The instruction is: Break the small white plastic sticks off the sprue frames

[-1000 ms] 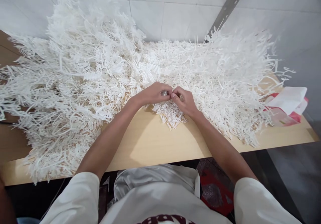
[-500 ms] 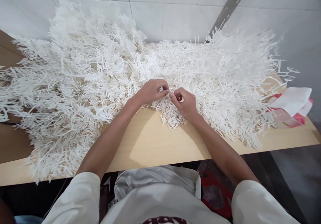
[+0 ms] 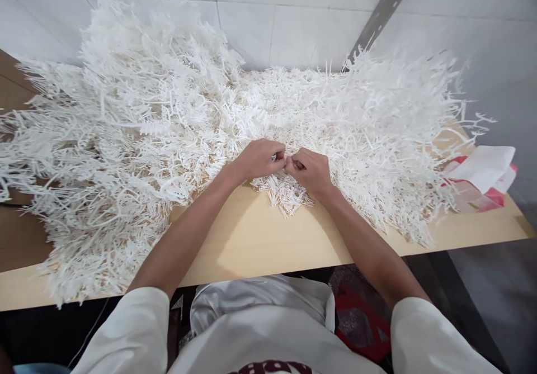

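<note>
My left hand (image 3: 263,159) and my right hand (image 3: 309,171) meet fingertip to fingertip above the front middle of a white heap. Each is closed in a pinch, thumb against forefinger. Whatever sits between the fingertips is too small to make out. Around and beneath them lie white branching plastic-looking sprigs (image 3: 289,192), short and thin. To the left rises a tall pile of larger white sprigs (image 3: 159,100). Another mound of white sprigs (image 3: 377,122) spreads out on the right.
A pale wooden table (image 3: 251,234) carries the heaps. At its right end stands a pink and white tissue pack (image 3: 482,178) with a tissue sticking out. Behind is a tiled wall (image 3: 293,22) with a slanted metal bar (image 3: 384,10). Brown cardboard (image 3: 20,234) is at the left.
My two hands have come closer together, their fingertips now touching. The left hand has dropped slightly toward me. The heaps look the same.
</note>
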A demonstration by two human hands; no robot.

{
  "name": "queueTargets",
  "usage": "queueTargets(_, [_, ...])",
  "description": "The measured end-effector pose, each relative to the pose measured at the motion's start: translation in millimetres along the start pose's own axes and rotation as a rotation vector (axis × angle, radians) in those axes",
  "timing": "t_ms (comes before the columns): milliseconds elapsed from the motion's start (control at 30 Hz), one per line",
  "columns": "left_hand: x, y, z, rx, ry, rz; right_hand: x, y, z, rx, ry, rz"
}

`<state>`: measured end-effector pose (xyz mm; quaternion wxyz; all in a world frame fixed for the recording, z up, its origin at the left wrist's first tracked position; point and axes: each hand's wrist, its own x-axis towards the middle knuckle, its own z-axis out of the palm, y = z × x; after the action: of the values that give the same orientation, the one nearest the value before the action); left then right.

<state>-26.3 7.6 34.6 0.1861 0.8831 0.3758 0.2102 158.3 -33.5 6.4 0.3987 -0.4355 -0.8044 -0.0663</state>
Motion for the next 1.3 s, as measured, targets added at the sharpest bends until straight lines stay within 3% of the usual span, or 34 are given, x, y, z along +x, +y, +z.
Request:
queueTargets(67, [-1,-3,0.3,0.021,0.051,-0.036,-2,-2,-2,-0.024,0.097,-0.036])
queueTargets(133, [-1,-6,-1.1,-0.022,0.112,-0.049,-2,-5,-4,-0.017,0.106,0.002])
queueTargets(333, [0,-8,-3.4,-0.198,0.094,0.032,4,-6,-4,0.14,-0.067,0.233])
queueTargets(700, [1,-12,-4.7,-0.23,0.087,0.081,6,2,-2,0.188,-0.272,0.279])
queueTargets(833, [1,-7,-2.0,-0.165,0.035,0.085,7,3,-2,0.161,-0.358,0.242])
queueTargets(1033, [2,4,3.1,-0.002,0.009,0.036,9,-1,-3,0.116,-0.403,0.323])
queueTargets(1300, [0,4,9.7,0.166,0.102,0.033,9,3,-7,0.23,-0.289,0.358])
